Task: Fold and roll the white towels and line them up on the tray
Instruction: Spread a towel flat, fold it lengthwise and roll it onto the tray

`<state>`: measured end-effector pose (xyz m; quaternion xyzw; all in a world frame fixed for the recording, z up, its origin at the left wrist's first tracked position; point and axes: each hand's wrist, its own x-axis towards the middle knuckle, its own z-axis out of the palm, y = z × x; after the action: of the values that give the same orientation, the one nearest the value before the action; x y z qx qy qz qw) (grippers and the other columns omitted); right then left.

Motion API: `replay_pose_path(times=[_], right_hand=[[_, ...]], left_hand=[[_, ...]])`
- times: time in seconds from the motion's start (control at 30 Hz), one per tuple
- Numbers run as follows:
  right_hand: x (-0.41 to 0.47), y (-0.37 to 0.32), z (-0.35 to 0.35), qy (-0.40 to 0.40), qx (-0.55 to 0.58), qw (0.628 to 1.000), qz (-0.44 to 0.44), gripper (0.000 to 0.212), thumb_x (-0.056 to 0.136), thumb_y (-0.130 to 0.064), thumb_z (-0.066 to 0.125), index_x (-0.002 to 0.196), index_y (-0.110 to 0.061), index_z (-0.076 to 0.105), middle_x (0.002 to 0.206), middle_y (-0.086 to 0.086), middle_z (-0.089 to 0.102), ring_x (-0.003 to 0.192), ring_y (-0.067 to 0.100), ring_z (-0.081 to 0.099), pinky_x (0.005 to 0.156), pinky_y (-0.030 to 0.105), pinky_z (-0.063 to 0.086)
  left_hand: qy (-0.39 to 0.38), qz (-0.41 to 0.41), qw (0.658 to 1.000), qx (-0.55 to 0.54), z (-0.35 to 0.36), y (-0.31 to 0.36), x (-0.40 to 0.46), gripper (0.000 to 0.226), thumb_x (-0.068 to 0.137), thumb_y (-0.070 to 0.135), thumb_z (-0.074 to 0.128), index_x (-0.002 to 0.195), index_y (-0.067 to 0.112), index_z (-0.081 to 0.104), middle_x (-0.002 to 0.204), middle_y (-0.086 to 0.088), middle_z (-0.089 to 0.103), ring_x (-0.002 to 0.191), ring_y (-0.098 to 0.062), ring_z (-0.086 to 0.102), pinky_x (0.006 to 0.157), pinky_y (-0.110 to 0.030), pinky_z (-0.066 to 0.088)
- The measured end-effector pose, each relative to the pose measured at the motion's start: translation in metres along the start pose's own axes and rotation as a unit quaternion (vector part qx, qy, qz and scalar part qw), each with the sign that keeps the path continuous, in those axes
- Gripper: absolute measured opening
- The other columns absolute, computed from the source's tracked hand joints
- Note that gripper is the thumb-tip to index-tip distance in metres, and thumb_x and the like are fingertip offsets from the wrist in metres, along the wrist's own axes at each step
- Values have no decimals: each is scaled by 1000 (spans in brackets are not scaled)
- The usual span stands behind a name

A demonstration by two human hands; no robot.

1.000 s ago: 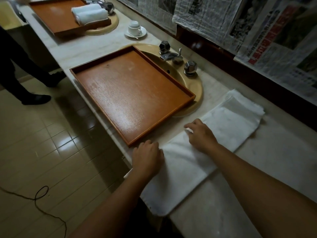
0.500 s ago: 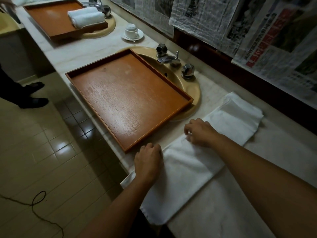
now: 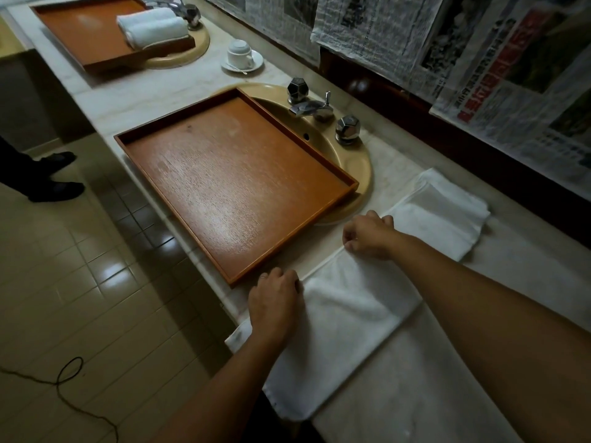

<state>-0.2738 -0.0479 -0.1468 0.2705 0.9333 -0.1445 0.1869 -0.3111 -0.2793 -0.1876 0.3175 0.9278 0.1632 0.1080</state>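
Marble bench [image 3: 415, 394] along a newspaper-covered wall; far-left tray [image 3: 80, 43] already carries two rolled towels [image 3: 153, 27], nearer tray [image 3: 230, 180] over the sink sits bare. Just right of it, left hand [image 3: 275, 302] and right hand [image 3: 367, 235] have their fingers curled over the near long edge of the white towel [image 3: 358, 308], a folded strip lying diagonally on the bench. Versus a second ago the hands have barely shifted, grip unchanged; judged: edge being squared, rolling not yet begun.

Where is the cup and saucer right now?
Head view, upper middle: the cup and saucer sit on the counter between the two sinks, just right of the far tray holding rolled towels.
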Motion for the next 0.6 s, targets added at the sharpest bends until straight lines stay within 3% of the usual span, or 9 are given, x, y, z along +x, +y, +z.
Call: replay_pose_path(times=[0.27, 0.33, 0.43, 0.6], right_hand=[[-3, -4, 29, 104, 0, 995, 10, 8, 96, -36, 56, 101, -31, 60, 127, -2, 48, 118, 21, 38, 93, 38, 29], [-8, 0, 30, 142, 21, 989, 22, 19, 97, -37, 53, 113, -28, 59, 129, -1, 47, 120, 22, 39, 95, 38, 32], [-20, 17, 33, 202, 75, 975, 52, 24, 99, -23, 49, 120, -18, 58, 129, 6, 50, 115, 25, 46, 93, 36, 42], [-32, 21, 45, 169, 58, 983, 31, 32, 97, -17, 49, 127, -22, 58, 127, 4, 50, 110, 24, 48, 91, 35, 48]], left_hand=[[-10, -25, 1000, -15, -2, -7, -7, 23, 104, 32, 41, 107, 22, 60, 108, 1, 60, 93, -17, 48, 73, -32, 35], [-17, -30, 999, 14, -8, -6, -8, 19, 103, 28, 41, 107, 21, 59, 108, 1, 59, 89, -15, 43, 73, -30, 31], [-39, -24, 995, 85, -23, -8, -10, 16, 100, 20, 46, 109, 18, 59, 108, -1, 59, 86, -15, 38, 74, -30, 30], [-51, 17, 996, 69, -25, 2, -7, 18, 101, 27, 42, 107, 18, 57, 108, -3, 54, 86, -16, 43, 73, -31, 37]])
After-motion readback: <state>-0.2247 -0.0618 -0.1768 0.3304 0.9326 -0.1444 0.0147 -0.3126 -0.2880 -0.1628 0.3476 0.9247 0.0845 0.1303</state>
